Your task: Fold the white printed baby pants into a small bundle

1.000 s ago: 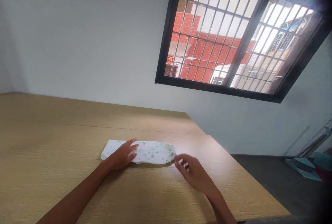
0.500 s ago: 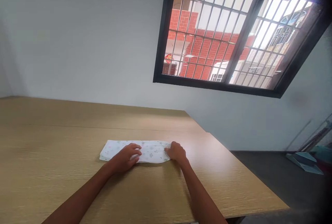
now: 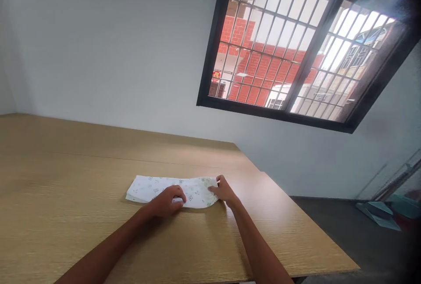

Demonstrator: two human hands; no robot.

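A long folded white cloth (image 3: 149, 185) with small printed figures lies flat on the wooden table, its right end gathered and slightly raised. My left hand (image 3: 171, 200) rests on the near middle of the cloth, fingers curved, with a gap between them and the thumb; it does not grip the fabric. At the right end, my right hand (image 3: 225, 191) pinches the gathered edge between thumb and fingers. Part of that edge is hidden by the fingers. The left end shows stacked layers and is untouched.
The wooden table (image 3: 79, 183) has a seam across it and a slanting right edge. Behind stands a pale wall (image 3: 108, 47) with a barred, dark-framed window (image 3: 263, 110). A greenish dustpan-like object (image 3: 378, 213) is on the dark floor at right.
My left hand has slid a little to the right along the cloth, its fingers curling more. The cloth's right end has risen slightly in my right hand. The view has tilted a little.
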